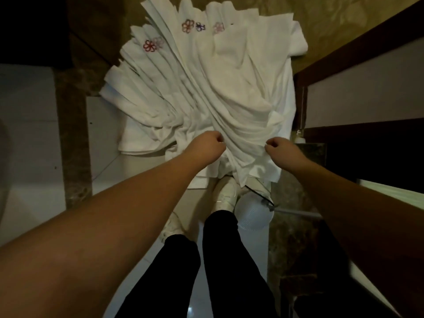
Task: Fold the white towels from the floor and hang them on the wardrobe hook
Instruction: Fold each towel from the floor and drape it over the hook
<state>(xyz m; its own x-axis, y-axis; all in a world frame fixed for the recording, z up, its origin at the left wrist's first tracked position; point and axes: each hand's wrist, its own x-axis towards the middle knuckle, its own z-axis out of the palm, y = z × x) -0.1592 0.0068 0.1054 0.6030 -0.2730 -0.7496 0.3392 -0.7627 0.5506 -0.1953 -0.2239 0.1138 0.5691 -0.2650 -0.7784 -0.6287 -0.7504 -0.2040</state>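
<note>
Above the heap of white cloth towels with embroidered flowers (183, 88), our left hand (207, 143) and right hand (278, 146) each pinch one towel's edge, so we should lift evenly, keeping corners level.

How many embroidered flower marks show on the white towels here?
5 that I can make out: a red flower with a faint one beside it, then brown, purple and pale pink along the top. Folds may hide more.
</note>
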